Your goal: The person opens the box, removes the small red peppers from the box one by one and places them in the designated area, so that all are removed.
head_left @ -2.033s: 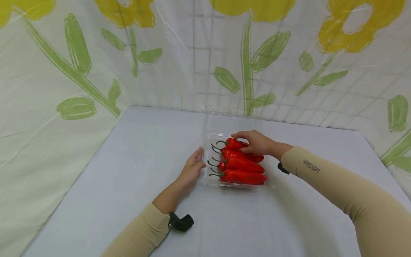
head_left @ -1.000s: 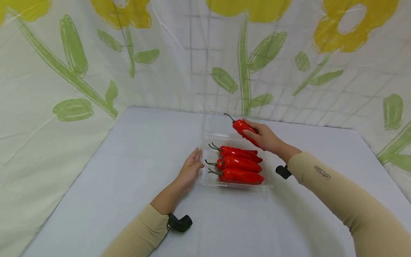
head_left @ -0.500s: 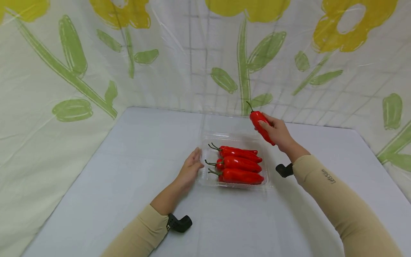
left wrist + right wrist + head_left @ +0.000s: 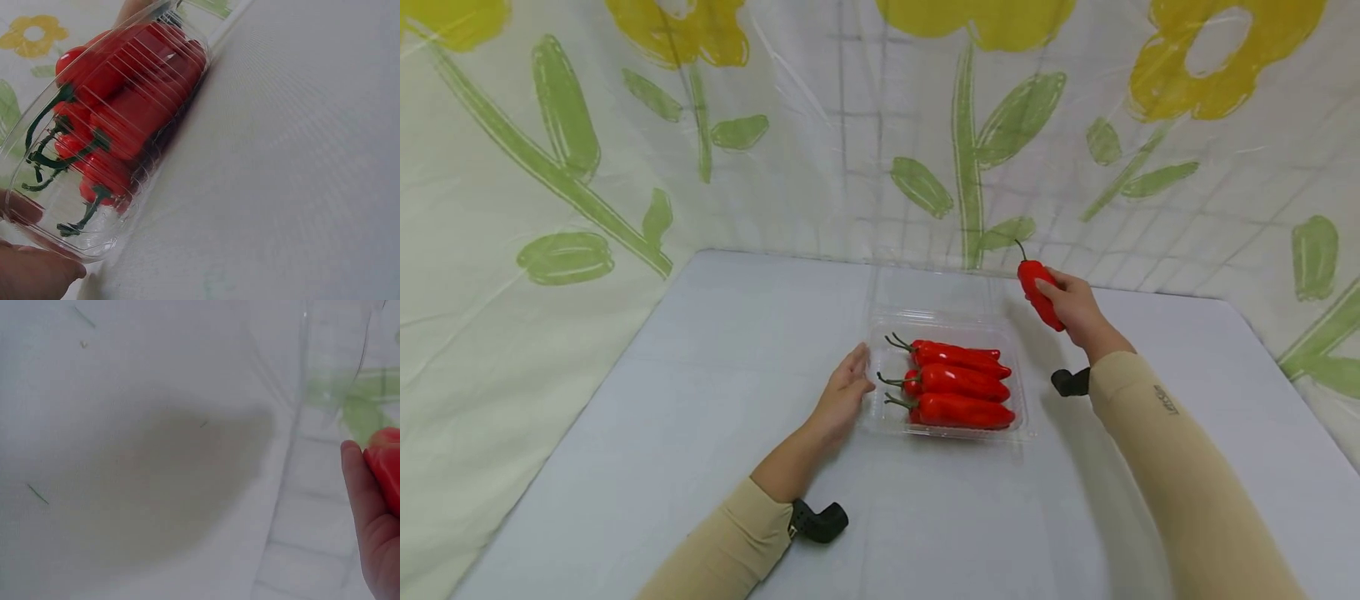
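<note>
A clear plastic clamshell container sits on the table, holding several red peppers with green stems, most of which point left. Beside its left wall, my left hand rests with fingers nearly straight along the plastic. In the left wrist view its thumb lies right at the container's end. Up and to the right of the container, my right hand grips one red pepper above the table, stem upward. The right wrist view catches only part of that pepper and a finger along it.
The container's transparent lid is folded back toward the rear edge of the white table. Behind stands a curtain printed with yellow flowers. A few tiny green bits lie on the tabletop.
My right hand took hold of a pepper at the back of the container, lifted it out and carried it right. My left hand has stayed at the container's left side.
</note>
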Available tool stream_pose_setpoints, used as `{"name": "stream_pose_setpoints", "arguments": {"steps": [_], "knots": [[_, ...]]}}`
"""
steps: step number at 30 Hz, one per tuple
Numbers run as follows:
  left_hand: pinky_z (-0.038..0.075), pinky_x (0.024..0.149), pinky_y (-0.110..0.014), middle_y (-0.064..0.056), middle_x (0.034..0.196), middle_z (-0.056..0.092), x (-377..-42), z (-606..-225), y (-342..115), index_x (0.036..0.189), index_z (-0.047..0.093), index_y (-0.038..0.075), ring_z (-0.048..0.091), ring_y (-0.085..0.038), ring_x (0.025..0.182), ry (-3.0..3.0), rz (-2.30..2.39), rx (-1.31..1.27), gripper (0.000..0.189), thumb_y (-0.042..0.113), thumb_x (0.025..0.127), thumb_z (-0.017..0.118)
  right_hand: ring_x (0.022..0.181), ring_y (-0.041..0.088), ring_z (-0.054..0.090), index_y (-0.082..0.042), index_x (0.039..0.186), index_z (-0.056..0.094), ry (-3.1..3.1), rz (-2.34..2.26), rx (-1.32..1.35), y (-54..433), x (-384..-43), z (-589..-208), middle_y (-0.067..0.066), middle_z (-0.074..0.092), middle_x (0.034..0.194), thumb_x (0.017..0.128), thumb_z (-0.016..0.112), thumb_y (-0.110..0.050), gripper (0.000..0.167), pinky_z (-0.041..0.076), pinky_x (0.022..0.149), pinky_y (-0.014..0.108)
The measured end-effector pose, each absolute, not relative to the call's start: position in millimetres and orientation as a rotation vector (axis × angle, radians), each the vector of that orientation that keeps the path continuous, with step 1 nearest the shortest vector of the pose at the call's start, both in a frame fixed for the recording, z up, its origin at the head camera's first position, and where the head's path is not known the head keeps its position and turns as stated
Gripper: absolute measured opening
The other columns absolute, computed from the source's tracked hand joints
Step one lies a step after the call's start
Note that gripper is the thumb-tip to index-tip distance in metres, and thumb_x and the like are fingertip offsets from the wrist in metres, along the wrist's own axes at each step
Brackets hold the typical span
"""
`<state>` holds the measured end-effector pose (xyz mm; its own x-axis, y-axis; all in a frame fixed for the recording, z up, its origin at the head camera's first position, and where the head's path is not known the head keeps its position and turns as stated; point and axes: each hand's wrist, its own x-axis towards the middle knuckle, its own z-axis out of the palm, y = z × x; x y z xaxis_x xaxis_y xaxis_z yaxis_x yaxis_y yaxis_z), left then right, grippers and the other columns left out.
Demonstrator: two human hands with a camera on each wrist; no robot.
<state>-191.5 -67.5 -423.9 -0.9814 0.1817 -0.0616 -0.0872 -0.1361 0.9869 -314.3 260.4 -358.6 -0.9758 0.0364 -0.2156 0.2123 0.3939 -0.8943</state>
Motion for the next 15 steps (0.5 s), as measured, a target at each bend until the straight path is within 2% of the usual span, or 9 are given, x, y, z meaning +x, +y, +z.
{"name": "stream_pose_setpoints", "arguments": {"steps": [6, 15], "knots": [[0.005, 0.118, -0.042, -0.021, 0.155, 0.007, -192, -425, -68, 0.146, 0.009, -0.007, 0.004, -0.030, 0.145, 1.948, 2.219, 0.103, 0.069, -0.009, 0.082, 0.033, 0.128, 0.031, 0.030, -0.010, 0.150, 0.011, 2.442, -1.675, 0.301, 267, -320, -368, 0.019, 0.021, 0.152, 0.098, 0.039, -0.032, 0.063, 0.044, 0.079, 0.020], [0.005, 0.118, -0.043, -0.021, 0.155, 0.008, -192, -425, -68, 0.146, 0.008, -0.007, 0.004, -0.030, 0.145, 1.969, 2.204, 0.103, 0.068, -0.009, 0.083, 0.033, 0.131, 0.033, 0.026, -0.012, 0.150, 0.008, 2.418, -1.704, 0.384, 271, -325, -380, 0.019, 0.016, 0.154, 0.098, 0.038, -0.026, 0.061, 0.042, 0.080, 0.022]]}}
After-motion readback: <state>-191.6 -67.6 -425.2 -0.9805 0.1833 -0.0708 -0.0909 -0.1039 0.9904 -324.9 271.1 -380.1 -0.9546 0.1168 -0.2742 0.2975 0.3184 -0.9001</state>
